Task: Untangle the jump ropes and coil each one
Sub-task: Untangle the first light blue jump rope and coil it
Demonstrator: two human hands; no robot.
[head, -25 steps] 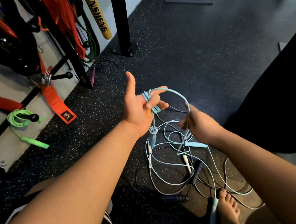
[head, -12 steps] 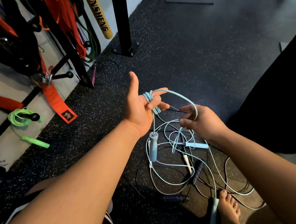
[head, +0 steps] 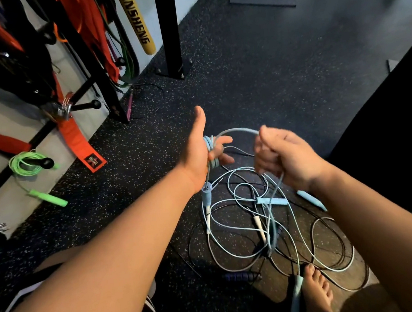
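Observation:
My left hand is raised with the thumb up, and several turns of a light blue jump rope are wound around its fingers. One blue handle of that rope hangs just below the hand. The rope arches right to my right hand, which grips it in a closed fist. From there it drops into a tangle of pale blue, white and black ropes on the floor. A dark purple handle lies at the tangle's near edge.
A coiled green jump rope with its green handle hangs at a rack on the left. Orange straps and a black post stand behind. My bare foot rests by the tangle. A dark shape fills the right.
My right hand has risen and moved right, pulling the blue rope up into a wider arch beside my left hand. The left hand has kept its place with the coil on it.

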